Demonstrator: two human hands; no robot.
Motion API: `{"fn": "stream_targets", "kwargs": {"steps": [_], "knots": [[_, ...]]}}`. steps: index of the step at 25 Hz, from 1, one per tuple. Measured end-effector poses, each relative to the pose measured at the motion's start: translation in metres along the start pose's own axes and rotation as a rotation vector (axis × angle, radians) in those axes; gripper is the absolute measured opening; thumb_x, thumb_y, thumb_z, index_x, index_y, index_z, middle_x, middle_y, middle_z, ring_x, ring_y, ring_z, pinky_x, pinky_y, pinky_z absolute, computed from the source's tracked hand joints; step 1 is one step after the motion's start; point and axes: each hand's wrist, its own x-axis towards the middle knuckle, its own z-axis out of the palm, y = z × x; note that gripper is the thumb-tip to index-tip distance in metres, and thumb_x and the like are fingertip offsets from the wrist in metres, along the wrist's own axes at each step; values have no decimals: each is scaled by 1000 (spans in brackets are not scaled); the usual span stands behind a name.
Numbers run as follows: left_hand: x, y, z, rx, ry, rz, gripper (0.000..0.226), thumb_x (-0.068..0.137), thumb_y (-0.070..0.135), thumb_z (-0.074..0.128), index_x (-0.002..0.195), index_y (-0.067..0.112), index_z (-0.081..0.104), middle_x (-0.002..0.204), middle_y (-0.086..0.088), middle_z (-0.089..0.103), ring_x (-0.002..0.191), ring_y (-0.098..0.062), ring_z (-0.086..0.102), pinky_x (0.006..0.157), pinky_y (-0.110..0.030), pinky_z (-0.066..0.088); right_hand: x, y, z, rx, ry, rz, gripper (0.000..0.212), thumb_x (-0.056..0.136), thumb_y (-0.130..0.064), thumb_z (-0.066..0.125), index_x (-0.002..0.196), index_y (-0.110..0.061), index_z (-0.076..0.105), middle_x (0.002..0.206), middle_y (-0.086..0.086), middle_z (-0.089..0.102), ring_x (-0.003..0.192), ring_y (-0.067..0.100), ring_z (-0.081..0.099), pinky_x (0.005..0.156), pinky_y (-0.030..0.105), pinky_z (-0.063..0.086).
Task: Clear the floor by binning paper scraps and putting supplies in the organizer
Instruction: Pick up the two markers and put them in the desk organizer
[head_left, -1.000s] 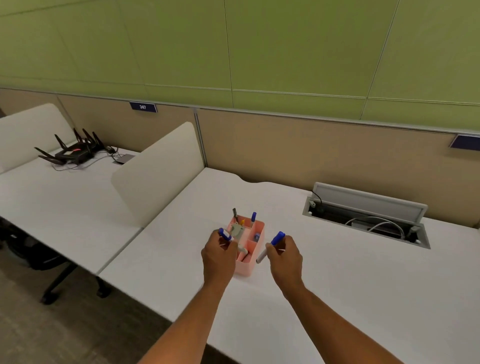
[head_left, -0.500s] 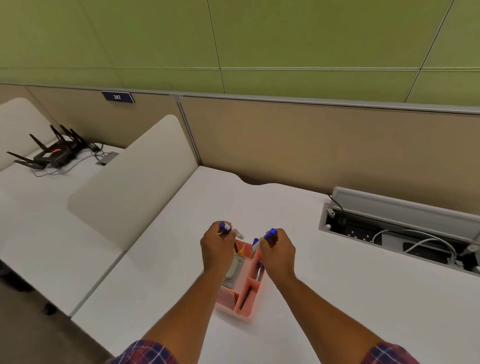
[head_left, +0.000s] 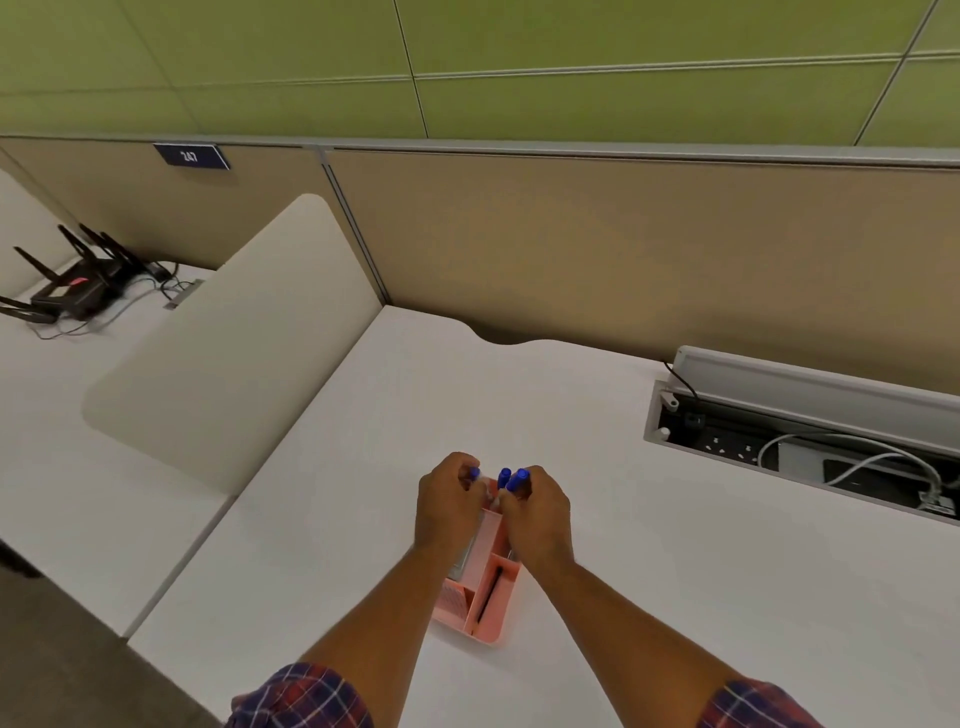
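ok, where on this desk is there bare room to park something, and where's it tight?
Bare: the white desk between the divider panel and the pink organizer; also the stretch from the organizer right to the open cable tray, and the strip behind toward the beige partition. Crowded: over the organizer, where left hand and right hand hold blue-capped markers.

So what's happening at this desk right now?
A person in plaid sleeves is putting blue-capped markers into a pink organizer on the white desk. The left hand grips one marker and the right hand another, both lowered over the organizer's far compartments. A third blue cap shows between them. A dark pen already lies in a near slot.
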Motion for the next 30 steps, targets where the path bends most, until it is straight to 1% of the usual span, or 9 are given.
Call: {"fn": "stream_targets", "kwargs": {"steps": [3,5,9,13,15,18,20,26,30], "knots": [[2,-1,3,12,-39,2,15,92,7,71,102,18,69,93,3,75,86,-14,74,80,-25,62,-1,0,-2,-3,-21,-14,10,88,-15,67,88,-20,59,82,-4,65,75,18,62,70,34,55],[0,-1,2,33,-50,3,17,93,10,72,108,18,68,97,2,75,89,-14,73,82,-24,61,-2,0,-4,5,-31,-9,10,89,-16,68,92,-20,60,85,-4,67,77,16,64,69,31,56],[-10,1,-7,92,-56,10,18,94,15,71,111,19,65,102,3,74,91,-13,71,81,-21,58,-7,-1,-12,-14,-23,28,15,92,-14,67,103,-22,60,91,-5,67,79,10,64,67,16,49],[-34,7,-23,166,-12,80,18,90,17,76,105,24,68,102,9,73,94,-12,68,85,-23,57,-29,3,-30,-51,-12,7,12,90,-20,68,92,-26,58,86,-10,63,77,11,62,62,16,44],[-52,9,-31,218,14,129,27,89,20,77,113,25,69,110,8,74,99,-11,65,90,-25,55,-46,6,-41,-94,-2,-21,14,91,-24,69,96,-28,57,88,-10,63,80,9,61,64,16,44],[-93,7,-45,272,43,141,43,91,27,76,132,21,63,128,2,68,116,-17,61,103,-33,53,-86,13,-58,-154,25,-29,18,93,-24,68,107,-26,58,95,-7,63,84,10,61,70,18,47],[-129,3,-53,259,51,136,48,91,29,75,137,20,61,135,0,65,123,-20,60,105,-36,53,-120,20,-71,-181,47,-40,21,93,-23,68,112,-22,60,97,-6,63,88,10,61,75,21,49],[-262,-19,-73,245,28,255,49,88,37,77,133,26,61,139,0,65,121,-25,66,102,-42,56,-263,38,-106,-258,139,-103,24,95,-26,66,118,-20,61,107,-6,65,97,12,63,86,26,52],[-343,-43,-69,268,-44,330,50,92,48,68,137,32,55,146,6,59,134,-20,56,115,-42,41,-360,60,-124,-343,175,-138,30,98,-33,62,126,-22,59,122,-5,64,109,13,64,97,27,53]]}}
